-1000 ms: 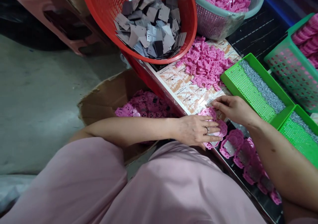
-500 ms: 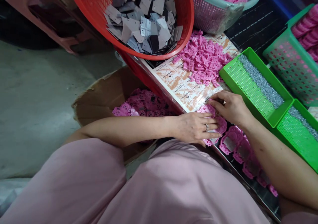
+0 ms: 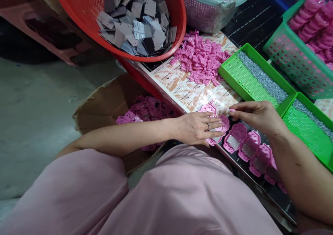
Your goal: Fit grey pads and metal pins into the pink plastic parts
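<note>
Resting open and flat, left hand [image 3: 197, 128] on rounded pink plastic casings [image 3: 225, 122], count hidden, at the near edge of the table [image 3: 179, 84]. Pinched between right hand [image 3: 264, 116] fingertips, just beyond: one small pink plastic piece [image 3: 232, 110]. Along that edge, rightward: about five pink casings with grey plates [image 3: 236, 135], overlapping, long axes slanting across the table. Farther back: two bright-green rectangular trays [image 3: 291, 101].

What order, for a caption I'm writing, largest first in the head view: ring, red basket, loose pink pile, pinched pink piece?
Red basket, cut off at the top
Loose pink pile
Ring and pinched pink piece: too alike to rank; the right hand partly hides the piece
</note>
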A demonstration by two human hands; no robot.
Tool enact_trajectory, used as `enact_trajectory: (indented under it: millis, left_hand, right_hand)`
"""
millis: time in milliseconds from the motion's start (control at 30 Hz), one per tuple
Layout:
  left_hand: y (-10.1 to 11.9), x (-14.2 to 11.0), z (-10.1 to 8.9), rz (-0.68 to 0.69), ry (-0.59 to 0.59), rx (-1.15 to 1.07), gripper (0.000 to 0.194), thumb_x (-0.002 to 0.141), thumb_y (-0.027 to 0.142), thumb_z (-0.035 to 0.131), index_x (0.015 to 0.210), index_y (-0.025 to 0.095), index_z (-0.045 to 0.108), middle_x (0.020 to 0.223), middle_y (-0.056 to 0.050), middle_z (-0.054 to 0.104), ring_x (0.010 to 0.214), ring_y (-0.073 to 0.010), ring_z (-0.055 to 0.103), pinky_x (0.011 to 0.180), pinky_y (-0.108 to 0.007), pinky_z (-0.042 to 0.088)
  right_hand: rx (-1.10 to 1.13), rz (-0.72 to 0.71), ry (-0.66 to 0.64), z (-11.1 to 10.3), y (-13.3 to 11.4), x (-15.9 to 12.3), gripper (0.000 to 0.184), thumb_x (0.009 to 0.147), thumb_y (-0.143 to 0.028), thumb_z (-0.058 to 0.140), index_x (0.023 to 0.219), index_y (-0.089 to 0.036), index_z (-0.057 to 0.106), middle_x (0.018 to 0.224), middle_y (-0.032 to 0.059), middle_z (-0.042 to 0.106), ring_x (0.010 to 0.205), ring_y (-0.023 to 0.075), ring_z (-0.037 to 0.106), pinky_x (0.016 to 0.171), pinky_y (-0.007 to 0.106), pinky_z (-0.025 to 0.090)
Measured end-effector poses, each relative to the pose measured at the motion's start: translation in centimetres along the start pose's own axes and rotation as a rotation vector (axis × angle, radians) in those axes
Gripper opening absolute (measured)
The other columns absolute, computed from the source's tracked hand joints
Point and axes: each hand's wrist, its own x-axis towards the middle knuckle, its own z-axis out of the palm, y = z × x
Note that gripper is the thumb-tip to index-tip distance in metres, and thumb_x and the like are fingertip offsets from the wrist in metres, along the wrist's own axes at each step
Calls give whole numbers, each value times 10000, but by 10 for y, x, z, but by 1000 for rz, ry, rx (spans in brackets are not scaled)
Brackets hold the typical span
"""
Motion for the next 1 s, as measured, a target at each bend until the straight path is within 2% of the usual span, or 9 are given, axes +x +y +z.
enact_trajectory:
  millis: [133,200,333,400,533,667,833,1000]
  left_hand:
    - [0,0,-2,-16,-51,-3,497,971,478,473,1326,145,578,1369,-163,568,1274,-271,545,1064,-441,438]
    - [0,1,-3,-26,-79,-12,500,972,481,472,1336,153,569,1382,-161,556,1284,-272,537,1077,-445,425]
    - [0,1,-1,-38,-81,-24,511,969,489,475,1343,153,565,1386,-163,552,1295,-274,528,1089,-443,414]
    - [0,1,0,-33,-70,-22,509,969,490,474,1338,152,571,1388,-166,549,1285,-270,537,1090,-441,411]
    - [0,1,-2,-34,-92,-19,513,975,488,458,1348,152,562,1393,-168,544,1290,-263,532,1093,-438,408]
    - [-1,1,-3,-36,-111,-25,506,975,479,461,1355,159,554,1387,-157,552,1303,-269,519,1102,-442,398]
    - [-1,0,-3,-25,-65,-13,501,979,473,453,1339,144,567,1379,-173,555,1282,-265,539,1101,-439,401]
    - [-1,1,-2,-19,-44,5,501,974,481,464,1325,143,581,1349,-167,583,1273,-258,548,1114,-431,392]
  right_hand:
    - [-61,5,-61,-1,7,1,422,764,-596,663,853,-198,773,645,35,702,545,102,600,533,241,479]
    - [-94,-5,-69,-1,7,2,421,796,-590,626,847,-200,773,677,43,719,567,111,615,551,251,487]
    - [-90,-48,-7,4,7,4,379,721,-520,720,926,-207,776,877,69,763,725,176,690,707,323,558]
    - [-26,-30,2,7,7,5,402,680,-514,756,927,-197,768,913,78,761,756,193,698,732,342,569]
    - [97,-4,-56,10,4,6,383,654,-506,782,842,-176,729,729,46,720,611,130,637,593,262,526]
    - [68,5,-91,8,3,8,405,684,-549,744,802,-162,709,650,27,660,548,94,556,527,232,451]
    - [-105,-4,-59,10,7,13,453,735,-601,669,838,-163,721,663,32,670,536,94,522,518,245,414]
    - [-297,-124,30,20,9,15,362,771,-548,665,787,-193,730,683,26,696,567,110,525,544,262,400]
